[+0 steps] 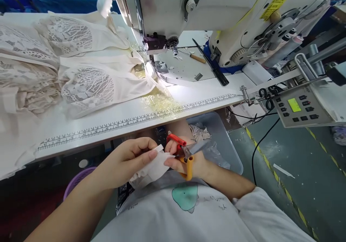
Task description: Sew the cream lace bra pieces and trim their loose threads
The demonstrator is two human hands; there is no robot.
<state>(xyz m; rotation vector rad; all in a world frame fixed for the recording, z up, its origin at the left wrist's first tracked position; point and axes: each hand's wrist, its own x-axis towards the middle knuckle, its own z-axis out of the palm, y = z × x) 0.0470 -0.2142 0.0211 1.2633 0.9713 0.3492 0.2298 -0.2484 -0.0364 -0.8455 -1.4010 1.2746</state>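
Below the table edge, close to the person's lap, the left hand (129, 159) pinches a small white piece of fabric (152, 168) between thumb and fingertips, with one corner held out toward the right hand (193, 162). The right hand is closed around a pair of thread snips (181, 149) with one red and one yellow handle. Their grey metal blades point off to the right, away from the cloth. The hands meet at the fabric, probably so that the loose edge stays taut and in plain sight.

Beneath the hands stands a clear plastic bin (229, 152), seemingly placed to catch scraps. A purple basket (78, 179) shows at the lower left.

Above them runs a white table (189, 94) with a printed ruler (121, 123) along its near edge, handy for measuring at the seat. Cream lace garment pieces (86, 85) lie spread and stacked on the left of it, reaching to the needle of a white industrial sewing machine (216, 11). This appears to keep them within easy reach. A grey control panel (300, 106) with a green display hangs at the right end, beside the seat.
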